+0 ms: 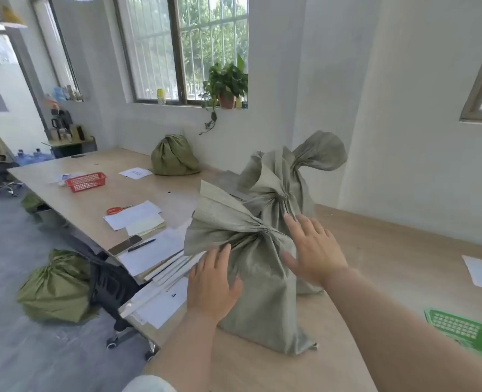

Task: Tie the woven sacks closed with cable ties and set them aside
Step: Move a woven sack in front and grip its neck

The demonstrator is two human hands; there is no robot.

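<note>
The near sack (pixel 262 292) stands upright on the surface (pixel 375 250). Its neck is cinched tight and its mouth fans out to the left; the tie itself is too small to make out. The left hand (pixel 211 281) lies flat against the sack's left flank, fingers straight, gripping nothing. The right hand (pixel 313 250) is at the right shoulder, fingers spread wide and straight, also holding nothing; whether its palm touches the cloth I cannot tell. Close behind stands a second sack (pixel 273 190), also gathered at the neck.

This looks like the setting-aside step. To do it well, press in from both sides low on the body, not at the floppy mouth, so the load does not slump. Lift or slide it in one move, and keep it clear of the papers (pixel 160 256) at the left edge. Park it upright beside the second sack so neither tips
</note>
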